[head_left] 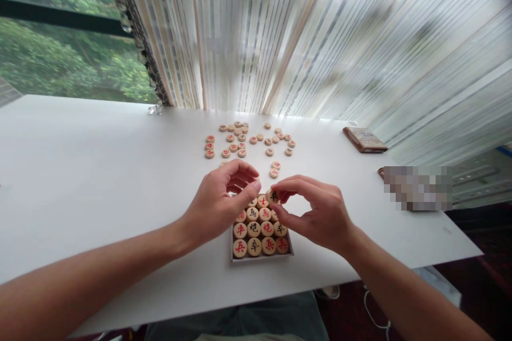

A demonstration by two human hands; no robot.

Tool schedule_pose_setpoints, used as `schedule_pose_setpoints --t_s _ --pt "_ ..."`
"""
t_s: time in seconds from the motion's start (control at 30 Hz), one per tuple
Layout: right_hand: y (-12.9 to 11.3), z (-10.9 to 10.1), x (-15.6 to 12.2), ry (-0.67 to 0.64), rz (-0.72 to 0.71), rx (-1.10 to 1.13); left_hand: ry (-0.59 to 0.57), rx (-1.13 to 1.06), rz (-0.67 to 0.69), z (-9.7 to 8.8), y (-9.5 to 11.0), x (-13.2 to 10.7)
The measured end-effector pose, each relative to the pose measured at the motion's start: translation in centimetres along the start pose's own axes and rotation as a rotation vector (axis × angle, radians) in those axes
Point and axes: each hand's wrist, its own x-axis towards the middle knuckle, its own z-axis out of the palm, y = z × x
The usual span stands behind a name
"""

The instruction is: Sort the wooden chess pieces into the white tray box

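Observation:
A shallow box (pixel 261 257) near the table's front edge holds several round wooden chess pieces marked in red and black. My right hand (pixel 316 213) pinches one chess piece (pixel 272 196) with a black mark just above the box's far end. My left hand (pixel 218 200) curls over the box's far left corner, fingers bent together; whether it holds a piece is hidden. More loose pieces (pixel 244 141) lie scattered farther back on the white table (pixel 100 170).
A brown flat box lid (pixel 365 139) lies at the back right, near a blurred-out object (pixel 418 187) at the right edge. A striped sheer curtain (pixel 320 37) hangs behind the table, with a window (pixel 60 26) on the left.

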Motion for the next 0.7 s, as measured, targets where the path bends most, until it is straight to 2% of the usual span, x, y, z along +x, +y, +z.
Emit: schedule_pose_setpoints --t_s 0.13,0.3,0.47,0.7 --pt "-0.2 -1.6 -1.7 -0.079 0.080 0.011 0.052 0.067 0.041 -0.5 0.3 0.2" --pt "-0.9 -3.1 -3.8 -0.211 0.118 0.028 0.053 0.105 0.071 -0.5 0.7 0.2" --pt "-1.5 -3.2 -4.8 -0.313 0.111 0.056 0.055 0.109 0.089 -0.4 0.8 0.3" --pt "-1.4 -2.8 -5.3 -0.342 0.108 0.043 0.043 0.093 0.086 -0.4 0.7 0.2"
